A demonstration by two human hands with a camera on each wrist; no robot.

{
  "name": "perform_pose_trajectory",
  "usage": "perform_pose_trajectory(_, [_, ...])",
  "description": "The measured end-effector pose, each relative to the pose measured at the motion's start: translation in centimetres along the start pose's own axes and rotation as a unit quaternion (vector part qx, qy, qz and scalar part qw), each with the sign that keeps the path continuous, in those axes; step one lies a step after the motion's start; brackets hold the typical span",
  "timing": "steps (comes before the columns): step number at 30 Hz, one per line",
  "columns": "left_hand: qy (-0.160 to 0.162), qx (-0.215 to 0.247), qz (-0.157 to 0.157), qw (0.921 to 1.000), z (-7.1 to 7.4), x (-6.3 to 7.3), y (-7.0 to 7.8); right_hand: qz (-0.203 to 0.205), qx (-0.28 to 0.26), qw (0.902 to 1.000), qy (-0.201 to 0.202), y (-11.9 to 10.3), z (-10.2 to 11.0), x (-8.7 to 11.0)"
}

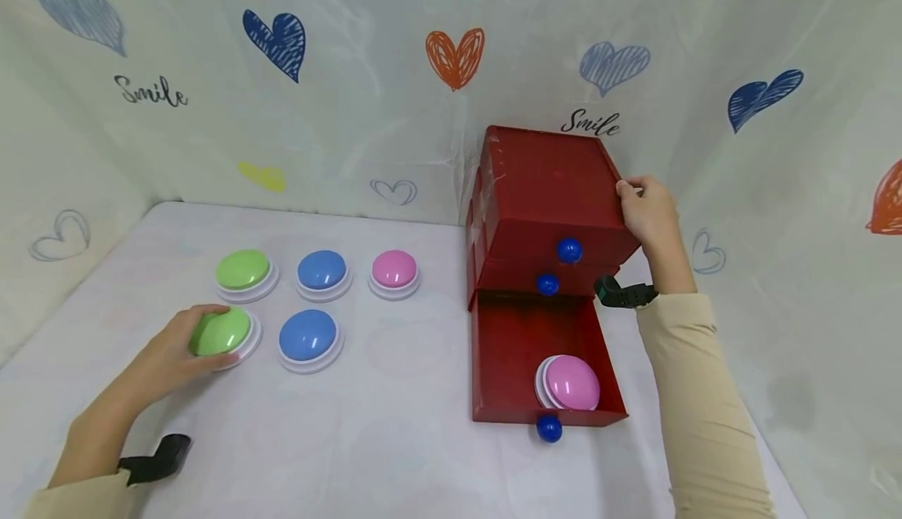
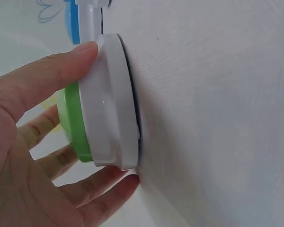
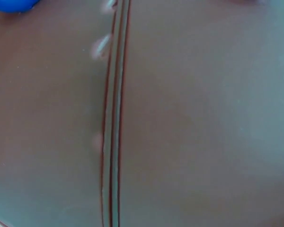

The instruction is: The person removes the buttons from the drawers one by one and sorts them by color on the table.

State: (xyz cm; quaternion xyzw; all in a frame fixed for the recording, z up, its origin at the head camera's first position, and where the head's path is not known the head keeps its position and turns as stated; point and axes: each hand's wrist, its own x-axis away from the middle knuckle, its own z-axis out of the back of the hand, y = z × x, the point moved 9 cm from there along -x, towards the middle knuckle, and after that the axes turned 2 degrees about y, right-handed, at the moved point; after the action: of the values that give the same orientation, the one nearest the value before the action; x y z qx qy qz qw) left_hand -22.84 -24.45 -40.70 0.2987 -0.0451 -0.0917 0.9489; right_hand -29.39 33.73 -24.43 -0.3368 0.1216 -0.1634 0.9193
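My left hand [image 1: 172, 355] grips a green push button [image 1: 221, 333] with a white base, thumb on the near side and fingers on the far side. In the left wrist view the base of this button [image 2: 109, 104] stands right at the tabletop. At the right, my right hand [image 1: 650, 210] holds the upper right edge of a red drawer box [image 1: 557, 178], thumb on top. The bottom drawer [image 1: 521, 347] is pulled out, and a pink button [image 1: 572, 382] leans tilted inside near its front. The right wrist view shows mostly the red box's surface [image 3: 194, 118].
Behind the held button stands another green button [image 1: 243, 270]. Two blue buttons, one farther [image 1: 321, 270] and one nearer [image 1: 308, 336], and a pink button [image 1: 394, 269] stand to its right. Blue ball knobs [image 1: 569, 250] mark the drawer fronts. A printed curtain [image 1: 366, 112] hangs behind the table.
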Motion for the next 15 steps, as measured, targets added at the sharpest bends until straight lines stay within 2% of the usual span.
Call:
perform_pose_trajectory(5, [-0.004, -0.003, 0.0, 1.0, 0.0, 0.0, 0.4, 0.002, 0.0, 1.0, 0.0, -0.1, -0.1, 0.1])
perform_pose_trajectory(8, [0.008, -0.026, -0.009, 0.9996, 0.4, 0.1, 1.1, 0.0, 0.001, 1.0, -0.001, -0.2, -0.1, 0.2])
perform_pose_trajectory(12, [0.029, -0.051, -0.031, 0.9978, 1.2, 0.4, 2.9, -0.001, 0.001, 1.0, -0.003, -0.1, -0.1, 0.2])
perform_pose_trajectory(15, [0.048, -0.058, -0.05, 0.9959, 1.7, 0.7, 5.3, -0.001, 0.0, 1.0, -0.004, -0.1, -0.1, 0.2])
